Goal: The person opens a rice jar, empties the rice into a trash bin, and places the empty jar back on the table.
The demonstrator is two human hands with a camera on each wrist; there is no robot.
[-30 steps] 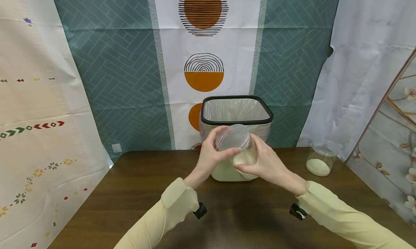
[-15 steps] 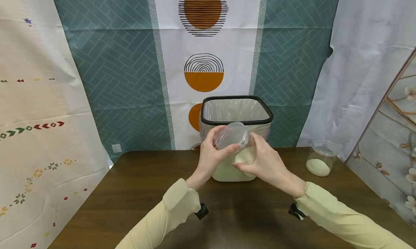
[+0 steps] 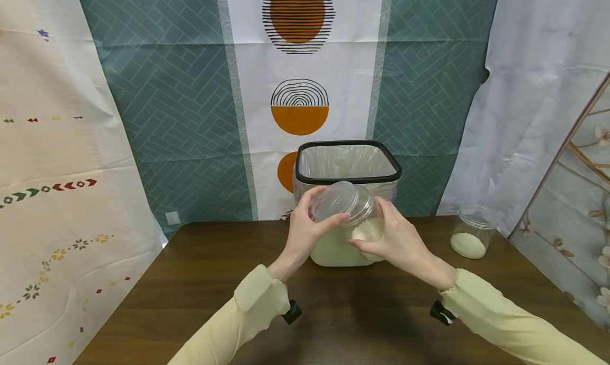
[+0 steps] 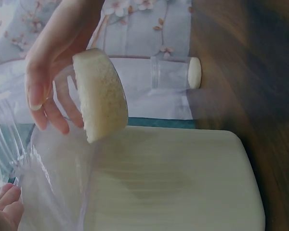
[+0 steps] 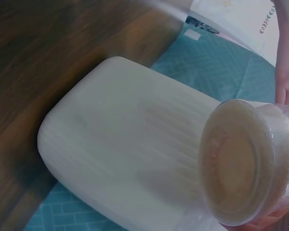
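Note:
In the head view, my left hand (image 3: 302,235) grips a clear round lid (image 3: 333,201) between thumb and fingers. My right hand (image 3: 405,240) holds a clear jar (image 3: 368,208) of white, rice-like grains, tilted with its mouth toward the lid. Lid and jar rim overlap at an angle; whether they touch is hard to tell. The left wrist view has the grains (image 4: 103,96) banked at the jar's base. From the right wrist, the jar's round bottom (image 5: 236,163) faces the camera.
Just behind the hands stands a white bin (image 3: 333,248) with a black rim (image 3: 348,180) and a clear liner. A second jar (image 3: 472,238), partly filled with white grains, is at the right back of the brown wooden table (image 3: 214,264). Patterned cloths hang behind.
The lid has come away from the jar's mouth, baring the rim. The right hand and jar have shifted slightly right, the left hand slightly left.

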